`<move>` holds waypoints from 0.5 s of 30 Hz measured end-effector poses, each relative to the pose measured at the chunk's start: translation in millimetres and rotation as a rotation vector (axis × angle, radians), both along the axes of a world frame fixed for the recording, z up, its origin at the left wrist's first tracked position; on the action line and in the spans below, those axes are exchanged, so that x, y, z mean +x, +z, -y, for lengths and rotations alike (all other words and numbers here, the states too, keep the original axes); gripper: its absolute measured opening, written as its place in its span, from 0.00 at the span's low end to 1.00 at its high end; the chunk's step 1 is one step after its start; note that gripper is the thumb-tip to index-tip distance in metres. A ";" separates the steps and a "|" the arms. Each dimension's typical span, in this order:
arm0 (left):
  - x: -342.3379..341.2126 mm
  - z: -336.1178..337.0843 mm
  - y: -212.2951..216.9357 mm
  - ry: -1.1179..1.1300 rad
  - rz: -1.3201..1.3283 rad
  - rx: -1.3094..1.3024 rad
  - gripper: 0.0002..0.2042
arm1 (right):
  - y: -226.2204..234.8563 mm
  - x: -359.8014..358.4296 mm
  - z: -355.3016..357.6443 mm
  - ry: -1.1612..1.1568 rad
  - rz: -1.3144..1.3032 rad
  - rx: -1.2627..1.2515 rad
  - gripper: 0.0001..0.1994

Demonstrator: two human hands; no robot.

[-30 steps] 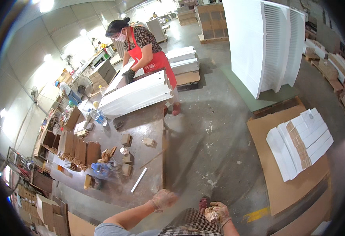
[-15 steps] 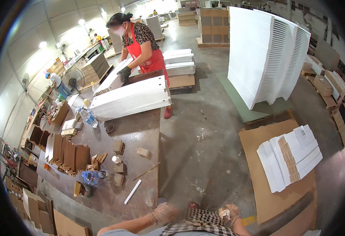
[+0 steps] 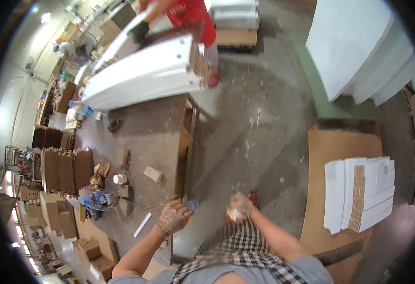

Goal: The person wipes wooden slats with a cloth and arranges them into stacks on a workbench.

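Note:
My left hand (image 3: 173,218), in a thin patterned glove, is over the right edge of the brown worktable (image 3: 146,113), fingers curled. A small translucent blue round thing (image 3: 192,204) shows just beyond its fingertips; whether the hand grips it is unclear. Left of that hand, a white strip (image 3: 142,225) and a thin stick (image 3: 159,203) lie on the table. My right hand (image 3: 240,208), gloved too and blurred, is closed in front of my checked apron (image 3: 245,236), over the floor. Something pale seems to be in its fingers, too smeared to name.
Wooden blocks (image 3: 153,174), a white cap-like piece (image 3: 120,179), a plastic bottle (image 3: 96,201) and brown boards (image 3: 68,170) occupy the table. White panels (image 3: 141,71) lie at its far end beside a co-worker's red apron (image 3: 195,19). Right: stacked white pieces (image 3: 359,194) on cardboard (image 3: 328,146).
My view has tipped downward and shifted. Both hands have risen away from my waist, the left to the table's edge, the right forward over the floor.

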State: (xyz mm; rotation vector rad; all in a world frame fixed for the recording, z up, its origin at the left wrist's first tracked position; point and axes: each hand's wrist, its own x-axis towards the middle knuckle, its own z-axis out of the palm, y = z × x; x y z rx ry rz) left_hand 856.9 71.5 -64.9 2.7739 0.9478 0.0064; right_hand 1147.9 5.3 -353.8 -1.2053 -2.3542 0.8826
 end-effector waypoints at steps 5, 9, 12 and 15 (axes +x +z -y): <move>12.9 -4.8 15.2 0.067 -0.053 -0.036 0.11 | 99.7 -58.1 -165.0 -0.014 0.061 -0.480 0.16; 12.8 -4.2 10.4 0.110 -0.172 -0.093 0.10 | 79.4 -142.5 -270.0 0.000 -0.166 -0.572 0.31; 11.4 -3.7 8.9 0.130 -0.185 -0.142 0.12 | 68.3 -201.2 -322.4 0.300 0.304 -0.109 0.32; 5.6 4.0 7.5 0.153 -0.224 -0.203 0.12 | 51.6 -239.3 -368.7 0.414 0.440 -0.151 0.32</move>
